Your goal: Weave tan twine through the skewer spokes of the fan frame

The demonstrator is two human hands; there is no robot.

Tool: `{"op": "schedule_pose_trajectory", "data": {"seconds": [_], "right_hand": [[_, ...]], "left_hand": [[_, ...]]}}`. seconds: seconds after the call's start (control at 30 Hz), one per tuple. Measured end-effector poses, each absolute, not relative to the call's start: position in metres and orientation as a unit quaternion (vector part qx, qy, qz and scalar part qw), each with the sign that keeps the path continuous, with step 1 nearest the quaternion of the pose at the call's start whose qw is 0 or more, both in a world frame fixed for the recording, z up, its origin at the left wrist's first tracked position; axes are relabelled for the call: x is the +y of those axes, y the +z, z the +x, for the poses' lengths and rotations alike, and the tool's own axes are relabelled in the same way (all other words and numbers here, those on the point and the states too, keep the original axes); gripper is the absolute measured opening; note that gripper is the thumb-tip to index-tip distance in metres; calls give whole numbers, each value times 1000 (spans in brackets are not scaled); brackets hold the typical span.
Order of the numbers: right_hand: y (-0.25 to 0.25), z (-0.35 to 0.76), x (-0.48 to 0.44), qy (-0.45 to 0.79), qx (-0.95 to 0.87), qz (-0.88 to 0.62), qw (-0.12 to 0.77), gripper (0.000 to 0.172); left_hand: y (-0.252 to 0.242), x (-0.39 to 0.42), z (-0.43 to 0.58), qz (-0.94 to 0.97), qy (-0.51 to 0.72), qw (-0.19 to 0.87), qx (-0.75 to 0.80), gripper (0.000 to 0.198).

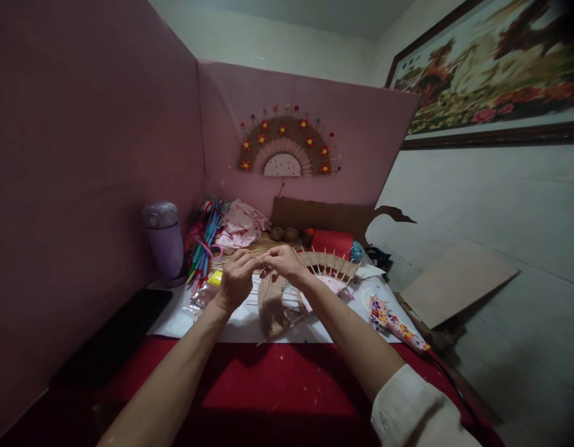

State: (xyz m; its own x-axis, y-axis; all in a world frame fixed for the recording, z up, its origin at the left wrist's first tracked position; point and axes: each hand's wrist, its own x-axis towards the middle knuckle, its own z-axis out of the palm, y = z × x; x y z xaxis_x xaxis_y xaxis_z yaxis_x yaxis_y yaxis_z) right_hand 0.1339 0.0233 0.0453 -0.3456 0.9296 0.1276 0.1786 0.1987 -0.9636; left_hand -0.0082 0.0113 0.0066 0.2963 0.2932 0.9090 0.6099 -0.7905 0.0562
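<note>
My left hand (236, 277) and my right hand (285, 262) meet fingertip to fingertip above the work, both closed in a pinch. Whatever is between the fingers is too small and hidden to name. Just under them lies a half-round fan (331, 264), made of thin pale sticks with a brown twine-like band woven through. The near end of its band (271, 310) curves down toward the table's front. A pink-white dotted centre piece (331, 284) shows partly behind my right forearm.
A purple bottle (164, 242) and coloured stems (205, 233) stand left. Dotted cloth (244, 225), twine balls (284, 234) and a red block (332, 243) sit behind. A flower-patterned glue gun (396, 324) with a cord lies right. A finished fan (286, 133) hangs on the pink panel.
</note>
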Motion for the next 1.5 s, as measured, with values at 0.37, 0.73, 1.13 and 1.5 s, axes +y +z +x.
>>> {"op": "schedule_pose_trajectory", "data": {"seconds": [0.37, 0.73, 1.13, 1.5], "right_hand": [[54, 124, 23, 538, -602, -453, 379, 11], [34, 116, 29, 500, -641, -339, 473, 20], [24, 140, 57, 337, -651, -428, 529, 24], [19, 148, 55, 605, -626, -320, 374, 12]], "left_hand": [[7, 9, -7, -696, -629, 53, -341, 14], [-1, 25, -6, -523, -705, -312, -362, 15], [8, 19, -15, -415, -688, -466, -370, 24], [20, 17, -25, -268, -706, -626, -195, 8]]}}
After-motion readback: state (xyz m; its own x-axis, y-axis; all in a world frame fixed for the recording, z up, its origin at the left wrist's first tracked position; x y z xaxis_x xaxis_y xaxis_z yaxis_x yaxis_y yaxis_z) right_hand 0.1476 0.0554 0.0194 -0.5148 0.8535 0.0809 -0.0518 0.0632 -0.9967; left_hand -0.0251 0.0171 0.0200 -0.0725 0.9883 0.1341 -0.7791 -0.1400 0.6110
